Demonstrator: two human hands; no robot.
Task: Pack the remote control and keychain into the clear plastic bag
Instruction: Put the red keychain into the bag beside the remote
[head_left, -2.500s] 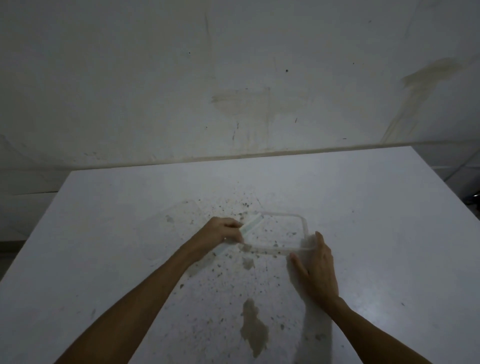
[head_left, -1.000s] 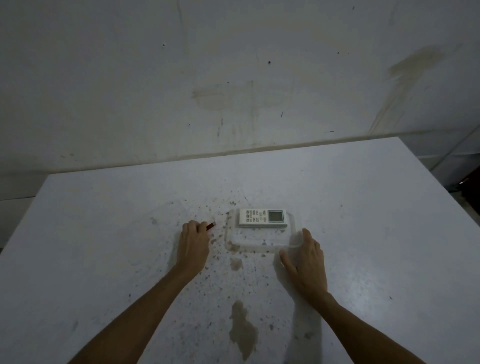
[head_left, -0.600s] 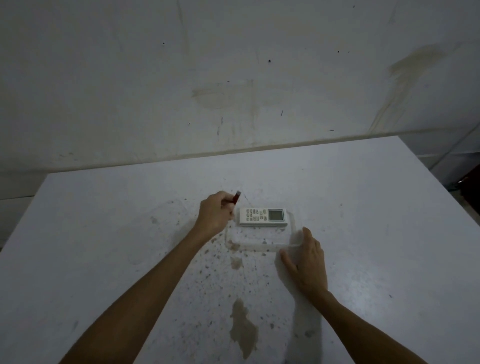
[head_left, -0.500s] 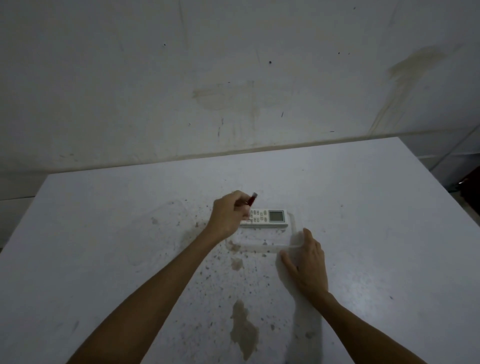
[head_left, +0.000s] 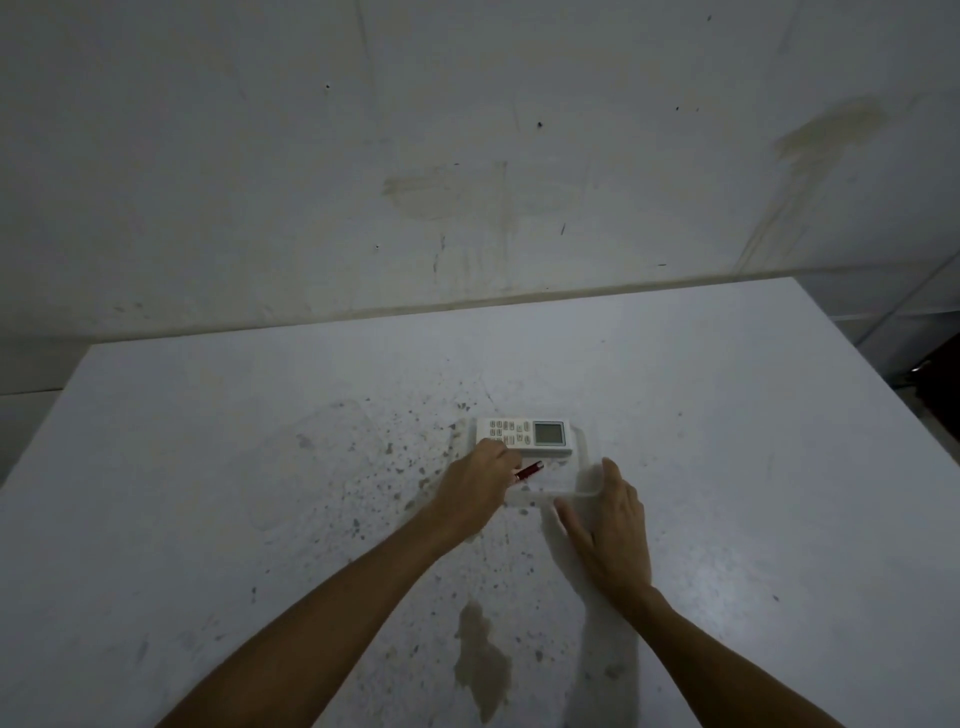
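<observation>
A white remote control (head_left: 524, 437) with a grey screen lies sideways inside a clear plastic container (head_left: 582, 470) on the table. My left hand (head_left: 478, 486) is over the container's near-left part, fingers closed on a small red keychain (head_left: 529, 472) that pokes out to the right, just in front of the remote. My right hand (head_left: 610, 525) rests against the container's near-right corner, thumb and fingers around the rim. The container's left side is hidden by my left hand.
The white table (head_left: 753, 467) is speckled with dark spots and has a brown stain (head_left: 480, 660) near me. A faint clear lid (head_left: 322, 441) lies left of the container. A stained wall (head_left: 467, 156) stands behind the table's far edge.
My left hand lifted the red keychain from the table left of the container, carried it up over the remote, and has now lowered it into the container's near half. The right hand stayed put.
</observation>
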